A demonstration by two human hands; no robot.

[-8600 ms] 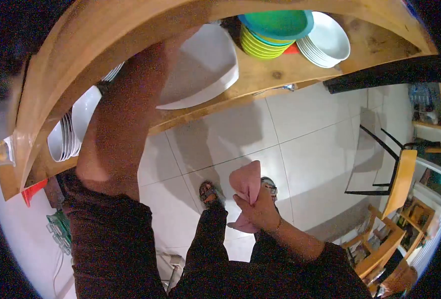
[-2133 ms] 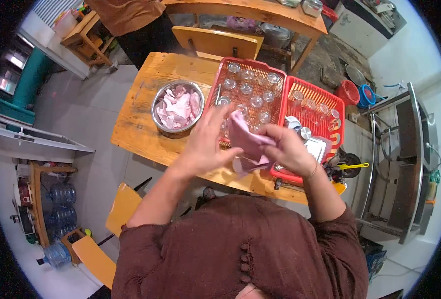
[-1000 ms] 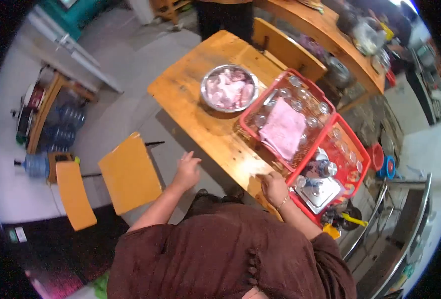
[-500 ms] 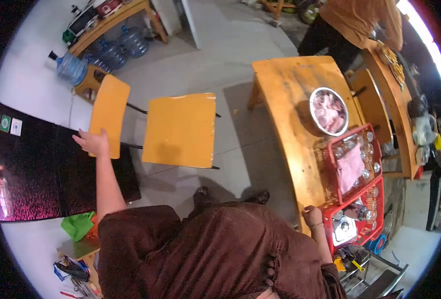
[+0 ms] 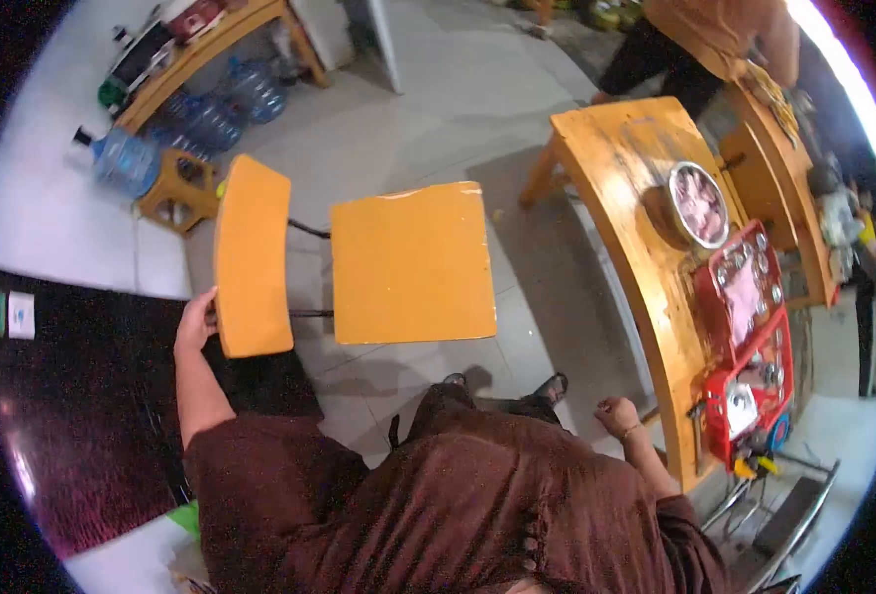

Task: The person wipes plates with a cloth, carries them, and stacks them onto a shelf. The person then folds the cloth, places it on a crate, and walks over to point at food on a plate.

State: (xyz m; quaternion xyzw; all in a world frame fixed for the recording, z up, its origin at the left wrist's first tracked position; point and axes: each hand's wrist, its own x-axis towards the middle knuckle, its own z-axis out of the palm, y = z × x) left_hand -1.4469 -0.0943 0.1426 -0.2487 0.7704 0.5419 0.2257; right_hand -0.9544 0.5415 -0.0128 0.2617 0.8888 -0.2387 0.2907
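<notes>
My left hand grips the outer edge of a yellow wooden chair's backrest, with some fingers hidden by the board. The chair's square seat has chipped edges and bears nothing. Beside the wooden table, my right hand hangs in the air with its fingers curled in, and nothing shows in it. A metal bowl of raw meat sits on the table. Near it are red plastic baskets with glass jars, a pink cloth and a metal container.
Large water bottles stand under a side table at the upper left, another on a yellow stool. A dark glossy panel is on my left. A person in an orange-brown top stands at another counter.
My left hand has gone from open fingers at the backrest to gripping its edge. The chair appears nearer and further right. My right hand has come away from the table edge.
</notes>
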